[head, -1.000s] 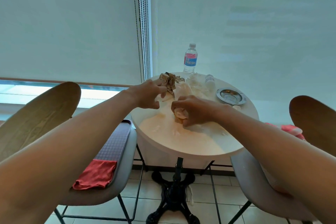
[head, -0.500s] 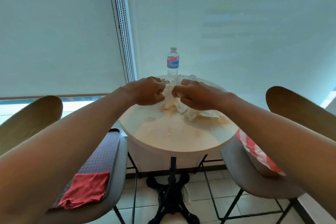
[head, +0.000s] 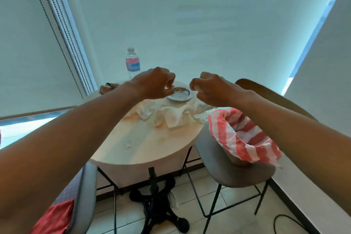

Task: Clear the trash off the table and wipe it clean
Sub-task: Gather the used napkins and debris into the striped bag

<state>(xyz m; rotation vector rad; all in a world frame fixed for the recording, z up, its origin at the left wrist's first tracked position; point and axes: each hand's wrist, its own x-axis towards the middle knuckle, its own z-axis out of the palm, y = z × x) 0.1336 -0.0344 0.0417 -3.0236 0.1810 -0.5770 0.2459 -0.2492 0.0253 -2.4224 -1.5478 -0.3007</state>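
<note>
Both hands hover above the far part of the round table (head: 144, 150): the left hand (head: 155, 85) has its fingers curled, seemingly pinching a white scrap, and the right hand (head: 210, 89) grips a small pale wad. The crumpled tissues (head: 171, 114) lie heaped toward the table's far right edge, just in front of the metal ashtray (head: 179, 96). Best carry each handful straight over the right edge into the striped bag (head: 239, 138) on the chair (head: 228, 169), avoiding the water bottle (head: 132, 62)

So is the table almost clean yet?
Not yet. Nothing looks cleared: crumpled tissues, a metal dish and a bottle sit on the table. Both hands hover curled above. The striped bag waits on the chair; wiping remains.
</note>
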